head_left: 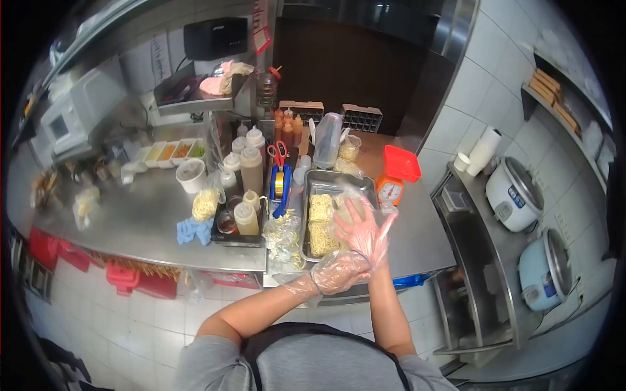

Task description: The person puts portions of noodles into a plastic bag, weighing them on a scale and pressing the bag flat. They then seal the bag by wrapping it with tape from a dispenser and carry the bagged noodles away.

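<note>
My right hand (365, 229), in a thin clear plastic glove, is spread with its fingers apart over a metal tray (304, 242). My left hand (343, 269), also gloved in clear plastic, crosses to the right wrist, its fingers closed on the cuff of the plastic glove (373, 251). A dark band circles each wrist area. Blocks of pale yellow noodles (321, 223) lie in the tray's left half; a pale round item in the tray is partly hidden behind my right hand.
An orange kitchen scale (391, 189) with a red pan stands right of the tray. To the left are a blue tape dispenser (281, 186), red scissors (278, 154), squeeze bottles (252, 168) and a blue cloth (194, 231). Rice cookers (515, 194) sit on the right shelf.
</note>
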A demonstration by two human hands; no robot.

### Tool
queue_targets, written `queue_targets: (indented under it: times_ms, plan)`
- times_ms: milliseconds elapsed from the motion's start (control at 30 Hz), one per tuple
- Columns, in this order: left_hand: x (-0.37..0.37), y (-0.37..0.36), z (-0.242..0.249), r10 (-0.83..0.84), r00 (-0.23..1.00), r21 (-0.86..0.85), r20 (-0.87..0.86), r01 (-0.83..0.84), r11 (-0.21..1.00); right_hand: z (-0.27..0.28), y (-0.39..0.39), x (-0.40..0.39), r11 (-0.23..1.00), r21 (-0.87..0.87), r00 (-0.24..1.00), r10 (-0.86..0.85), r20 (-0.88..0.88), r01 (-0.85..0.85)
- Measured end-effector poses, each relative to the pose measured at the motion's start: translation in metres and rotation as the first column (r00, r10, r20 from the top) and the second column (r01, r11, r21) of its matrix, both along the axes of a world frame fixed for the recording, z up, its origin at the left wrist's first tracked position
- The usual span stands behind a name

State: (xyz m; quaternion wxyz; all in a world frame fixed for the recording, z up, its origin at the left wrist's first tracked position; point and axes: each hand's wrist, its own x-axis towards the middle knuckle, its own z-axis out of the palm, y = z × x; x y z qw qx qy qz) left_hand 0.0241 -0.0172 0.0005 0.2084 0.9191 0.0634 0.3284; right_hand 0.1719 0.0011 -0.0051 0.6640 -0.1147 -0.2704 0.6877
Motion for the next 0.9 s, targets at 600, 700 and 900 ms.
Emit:
queue_targets:
  times_ms: [600, 700, 900]
  plan:
    - [0.049, 0.016, -0.017, -0.194, 0.976, -0.116, 0.096, 0.205, 0.972, 0.007, 0.043, 0.069, 0.902, -0.079, 0.825, -0.348, 0.446, 0.423]
    - [0.037, 0.039, -0.029, -0.228, 0.97, -0.196, -0.087, 0.208, 0.958, -0.051, 0.07, 0.081, 0.862, 0.026, 0.423, -0.274, 0.864, 0.506]
    - [-0.01, 0.097, -0.038, -0.176, 0.974, -0.491, -0.144, 0.084, 0.867, -0.121, 0.089, 0.073, 0.998, -0.011, -0.687, 0.052, 0.725, 0.063]
